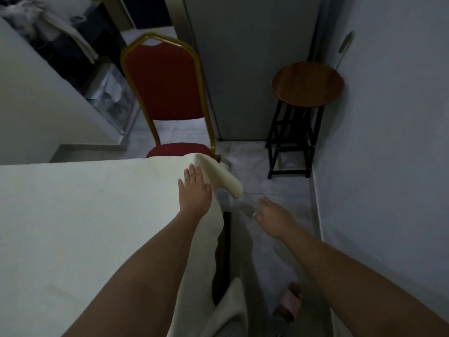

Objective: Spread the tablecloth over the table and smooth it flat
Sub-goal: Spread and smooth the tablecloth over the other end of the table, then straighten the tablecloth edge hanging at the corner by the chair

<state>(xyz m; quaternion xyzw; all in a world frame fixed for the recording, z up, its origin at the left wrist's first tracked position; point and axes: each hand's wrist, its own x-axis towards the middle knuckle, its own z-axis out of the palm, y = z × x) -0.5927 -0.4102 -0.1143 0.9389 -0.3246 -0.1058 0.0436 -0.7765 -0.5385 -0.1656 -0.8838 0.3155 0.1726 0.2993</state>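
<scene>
Covering the table, which was hidden beneath it, the cream tablecloth (pixel 73 215) lay mostly flat, with its far right corner jutting past the edge in a loose fold. A red chair with a gold frame (pixel 162 88) stood just behind that corner, and a round wooden stool (pixel 307 83) stood by the right wall. The left hand (pixel 194 193) rested flat on the cloth beside the fold, fingers straight and slightly apart. The right hand (pixel 274 218) hung over the floor beside the table, fingers loosely extended, holding nothing.
</scene>
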